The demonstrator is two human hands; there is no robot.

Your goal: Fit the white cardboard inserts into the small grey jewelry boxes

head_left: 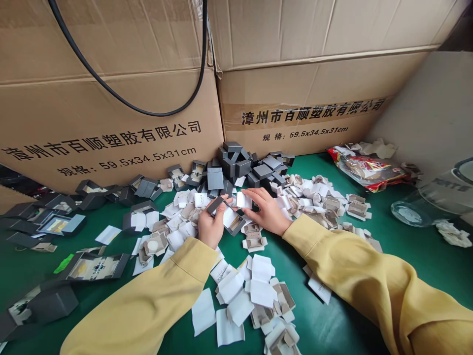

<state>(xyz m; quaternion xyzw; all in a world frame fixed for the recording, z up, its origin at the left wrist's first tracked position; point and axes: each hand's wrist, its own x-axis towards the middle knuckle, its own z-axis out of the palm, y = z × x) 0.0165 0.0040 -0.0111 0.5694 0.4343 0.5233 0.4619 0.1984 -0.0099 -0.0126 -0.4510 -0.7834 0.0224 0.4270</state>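
My left hand grips a small open grey box by its left end, just above the green table. My right hand pinches a small white card insert at the box's upper right edge. Both arms wear yellow sleeves. Under and around the hands lie several white and beige card inserts. A heap of closed grey boxes sits just beyond the hands, against the cartons.
Two large brown cartons with printed lettering wall off the back, a black cable hanging across them. More open grey boxes lie left. A red snack bag and a clear glass jar are right.
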